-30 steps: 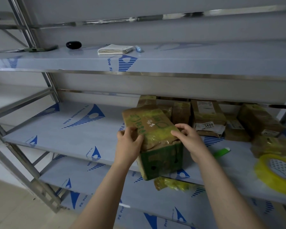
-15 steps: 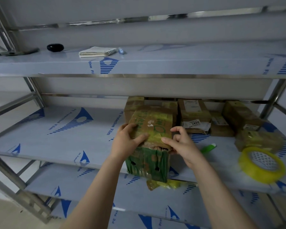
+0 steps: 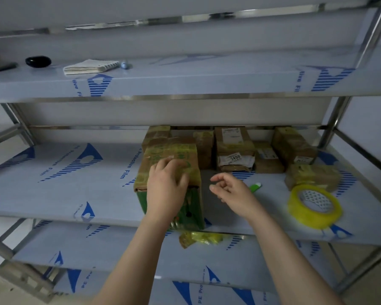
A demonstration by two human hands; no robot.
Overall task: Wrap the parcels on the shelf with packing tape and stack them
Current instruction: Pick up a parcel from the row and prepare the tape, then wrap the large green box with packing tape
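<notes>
Cardboard bound in yellowish tape, the parcel [image 3: 174, 151] now stands upright on the middle shelf [image 3: 75, 183] at its near edge, just in front of the other parcels [image 3: 233, 148] ranged along the far side. A moment ago we held it clear of the shelf between both hands; now it is set down. Our left hand [image 3: 165, 190] lies over its top and near face. The fingers are spread and blurred, and as far as we can tell they rest on it rather than clutch it. Our right hand [image 3: 233, 192] has let go and hangs just right of the parcel, fingers loosely curled, holding nothing. The tape roll [image 3: 312, 216] lies further right, well apart. We judge this parcel placed, with the right hand free to go for the tape.
</notes>
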